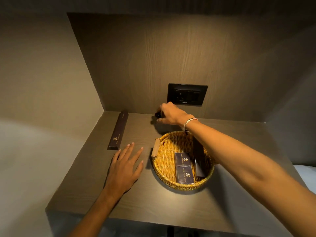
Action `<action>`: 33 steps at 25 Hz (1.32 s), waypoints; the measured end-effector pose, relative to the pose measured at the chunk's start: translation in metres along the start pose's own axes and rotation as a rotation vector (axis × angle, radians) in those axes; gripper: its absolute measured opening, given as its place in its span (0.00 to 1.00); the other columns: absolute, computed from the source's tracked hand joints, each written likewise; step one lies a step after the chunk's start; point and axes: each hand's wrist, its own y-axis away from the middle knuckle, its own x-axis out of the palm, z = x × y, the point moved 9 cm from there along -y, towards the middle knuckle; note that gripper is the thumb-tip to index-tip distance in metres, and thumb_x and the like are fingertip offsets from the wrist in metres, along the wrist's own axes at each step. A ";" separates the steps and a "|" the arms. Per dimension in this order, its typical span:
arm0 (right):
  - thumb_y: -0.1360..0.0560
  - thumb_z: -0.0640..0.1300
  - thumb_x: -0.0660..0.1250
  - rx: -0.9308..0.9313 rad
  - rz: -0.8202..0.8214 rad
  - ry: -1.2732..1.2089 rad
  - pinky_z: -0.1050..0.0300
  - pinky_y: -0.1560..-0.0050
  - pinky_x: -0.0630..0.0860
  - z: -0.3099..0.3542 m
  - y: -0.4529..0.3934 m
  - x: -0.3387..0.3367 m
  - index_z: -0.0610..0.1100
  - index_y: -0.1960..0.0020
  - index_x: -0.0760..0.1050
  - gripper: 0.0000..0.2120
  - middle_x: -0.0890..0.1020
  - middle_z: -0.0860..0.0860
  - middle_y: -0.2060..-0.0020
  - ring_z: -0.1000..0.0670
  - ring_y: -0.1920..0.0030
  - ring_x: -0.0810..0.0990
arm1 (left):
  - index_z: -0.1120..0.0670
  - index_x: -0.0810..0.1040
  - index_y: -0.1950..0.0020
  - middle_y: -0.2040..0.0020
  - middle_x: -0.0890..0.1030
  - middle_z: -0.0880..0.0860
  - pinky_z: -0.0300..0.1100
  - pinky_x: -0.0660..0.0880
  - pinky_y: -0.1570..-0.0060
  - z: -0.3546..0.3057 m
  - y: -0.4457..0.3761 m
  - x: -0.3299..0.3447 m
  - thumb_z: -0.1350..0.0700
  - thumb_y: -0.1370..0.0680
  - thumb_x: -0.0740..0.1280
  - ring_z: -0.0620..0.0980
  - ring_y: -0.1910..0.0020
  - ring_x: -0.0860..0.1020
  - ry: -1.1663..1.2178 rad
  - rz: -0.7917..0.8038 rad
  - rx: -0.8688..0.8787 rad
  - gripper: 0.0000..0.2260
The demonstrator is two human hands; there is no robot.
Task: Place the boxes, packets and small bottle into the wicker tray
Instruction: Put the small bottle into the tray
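Judging by what lies in the wicker tray (164, 154), I am well along: two small boxes (183, 167) and a slim dark packet (199, 165) sit inside. My right hand (171, 114), at twelve o'clock from the tray, closes around the small bottle (157, 114) on the table (136, 202). My left hand (124, 168) rests flat with fingers spread, empty; the long box (118, 130) at ten o'clock waits outside.

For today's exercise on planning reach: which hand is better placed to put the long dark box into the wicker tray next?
Left. The left hand lies open just beside the long box; the right hand is busy at a small dark object by the back wall.
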 end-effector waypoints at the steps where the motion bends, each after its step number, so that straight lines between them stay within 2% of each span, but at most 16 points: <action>1: 0.27 0.49 0.73 -0.004 -0.013 -0.049 0.47 0.47 0.80 -0.006 0.011 -0.010 0.41 0.38 0.74 0.21 0.79 0.42 0.45 0.43 0.48 0.80 | 0.44 0.62 0.24 0.22 0.63 0.53 0.52 0.55 0.26 0.000 0.000 0.000 0.41 0.20 0.52 0.49 0.23 0.58 0.005 0.001 -0.001 0.25; 3: 0.29 0.51 0.74 -0.033 0.040 -0.085 0.50 0.50 0.81 -0.015 0.037 -0.025 0.43 0.40 0.75 0.21 0.78 0.46 0.47 0.46 0.50 0.80 | 0.44 0.61 0.23 0.22 0.63 0.53 0.53 0.56 0.26 0.000 -0.001 0.000 0.40 0.20 0.50 0.50 0.23 0.58 0.005 0.008 0.006 0.25; 6: 0.29 0.51 0.76 -0.046 0.212 0.022 0.58 0.60 0.77 -0.023 0.071 -0.029 0.49 0.48 0.77 0.13 0.76 0.54 0.56 0.50 0.53 0.78 | 0.45 0.60 0.23 0.21 0.61 0.55 0.53 0.54 0.26 -0.002 -0.006 0.001 0.39 0.21 0.48 0.51 0.23 0.58 -0.008 0.019 0.016 0.27; 9: 0.29 0.49 0.76 -0.047 0.273 0.167 0.59 0.60 0.76 -0.028 0.086 -0.020 0.48 0.49 0.80 0.10 0.79 0.51 0.53 0.48 0.53 0.80 | 0.44 0.56 0.22 0.20 0.57 0.55 0.54 0.50 0.25 -0.004 -0.018 0.005 0.37 0.22 0.46 0.52 0.21 0.54 0.001 0.056 0.004 0.29; 15: 0.27 0.48 0.73 -0.046 0.200 0.345 0.53 0.57 0.75 -0.034 0.085 0.000 0.46 0.41 0.78 0.15 0.78 0.45 0.46 0.44 0.51 0.80 | 0.43 0.55 0.22 0.20 0.57 0.55 0.53 0.50 0.25 -0.002 -0.023 0.009 0.34 0.22 0.44 0.52 0.21 0.54 -0.006 0.059 0.002 0.30; 19: 0.27 0.45 0.73 -0.079 0.175 0.333 0.53 0.58 0.72 -0.033 0.079 0.009 0.46 0.44 0.78 0.12 0.80 0.45 0.47 0.43 0.49 0.80 | 0.43 0.56 0.22 0.21 0.58 0.55 0.54 0.51 0.25 -0.001 -0.023 0.010 0.35 0.22 0.45 0.52 0.22 0.55 -0.011 0.047 0.004 0.29; 23: 0.28 0.43 0.74 -0.061 0.137 0.331 0.52 0.59 0.74 -0.032 0.073 0.011 0.46 0.45 0.75 0.13 0.80 0.45 0.49 0.44 0.51 0.80 | 0.43 0.55 0.22 0.20 0.58 0.54 0.54 0.51 0.25 0.001 -0.023 0.011 0.35 0.21 0.47 0.51 0.22 0.54 -0.025 0.056 0.003 0.28; 29: 0.29 0.49 0.75 -0.045 0.107 0.295 0.50 0.56 0.79 -0.034 0.069 0.005 0.47 0.45 0.79 0.14 0.82 0.47 0.51 0.45 0.51 0.81 | 0.43 0.56 0.22 0.20 0.58 0.54 0.54 0.51 0.25 0.001 -0.024 0.011 0.35 0.21 0.46 0.51 0.22 0.54 -0.024 0.061 0.002 0.29; 33: 0.30 0.49 0.76 -0.065 0.104 0.282 0.51 0.55 0.79 -0.033 0.073 0.003 0.47 0.44 0.78 0.16 0.82 0.48 0.49 0.46 0.49 0.80 | 0.43 0.56 0.22 0.20 0.57 0.54 0.53 0.50 0.25 0.002 -0.023 0.010 0.36 0.21 0.48 0.51 0.22 0.54 -0.016 0.062 0.004 0.28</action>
